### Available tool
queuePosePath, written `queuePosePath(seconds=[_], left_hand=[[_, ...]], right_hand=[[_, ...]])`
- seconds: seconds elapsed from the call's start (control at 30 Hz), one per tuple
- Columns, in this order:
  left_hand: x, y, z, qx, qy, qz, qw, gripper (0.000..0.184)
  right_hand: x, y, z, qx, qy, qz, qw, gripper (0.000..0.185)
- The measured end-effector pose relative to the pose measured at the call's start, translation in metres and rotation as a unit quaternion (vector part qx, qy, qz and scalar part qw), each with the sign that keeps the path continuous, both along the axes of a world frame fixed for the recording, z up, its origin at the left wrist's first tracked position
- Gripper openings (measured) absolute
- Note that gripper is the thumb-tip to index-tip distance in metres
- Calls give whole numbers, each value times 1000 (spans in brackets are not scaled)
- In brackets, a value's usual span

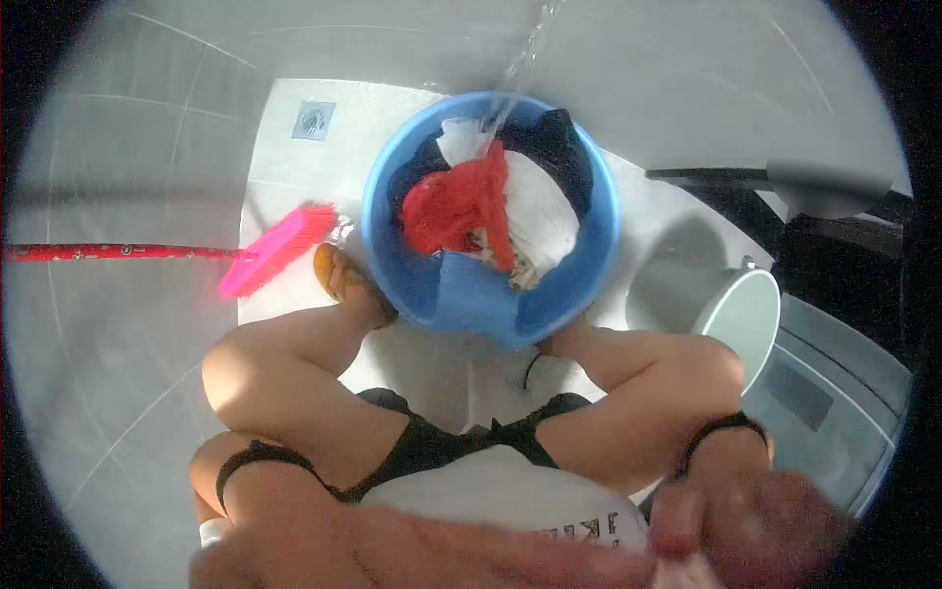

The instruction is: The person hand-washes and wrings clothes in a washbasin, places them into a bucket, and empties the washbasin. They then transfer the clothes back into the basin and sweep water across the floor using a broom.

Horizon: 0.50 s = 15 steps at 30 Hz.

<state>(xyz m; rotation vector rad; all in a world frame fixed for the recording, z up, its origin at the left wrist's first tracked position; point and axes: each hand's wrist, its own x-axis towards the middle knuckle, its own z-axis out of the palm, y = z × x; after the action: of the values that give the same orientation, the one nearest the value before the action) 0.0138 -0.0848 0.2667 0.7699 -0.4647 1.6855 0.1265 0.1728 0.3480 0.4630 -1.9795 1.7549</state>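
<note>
My left hand (422, 550) is low in the head view, in front of the white shirt. Its fingers look stretched out toward the right, blurred at the edges. My right hand (765, 525) is at the lower right, fingers curled and thumb by a small pale patch I cannot identify. The tips of the left hand come close to or touch the right hand; blur hides which. Away from both hands, a blue tub (378, 255) stands between my feet. Inside it lie a red garment (446, 206), a white cloth (540, 211) and dark fabric (564, 147).
A stream of water (520, 59) falls into the tub from above. Left of it is a pink broom (280, 250) with a red patterned handle (118, 252). A floor drain (313, 121) sits behind. To the right, a pale bucket (741, 324) lies tipped or tilted beside a grey bin-like container (834, 363).
</note>
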Motion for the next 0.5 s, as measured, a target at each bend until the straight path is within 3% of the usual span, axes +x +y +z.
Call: queuePosePath(seconds=[0.13, 0.5], left_hand=[[44, 29, 12, 156, -120, 12, 980, 47], [74, 49, 12, 233, -161, 31, 959, 40]], right_hand=[[1, -11, -10, 45, 92, 19, 995, 42], [3, -40, -11, 87, 158, 28, 983, 43]])
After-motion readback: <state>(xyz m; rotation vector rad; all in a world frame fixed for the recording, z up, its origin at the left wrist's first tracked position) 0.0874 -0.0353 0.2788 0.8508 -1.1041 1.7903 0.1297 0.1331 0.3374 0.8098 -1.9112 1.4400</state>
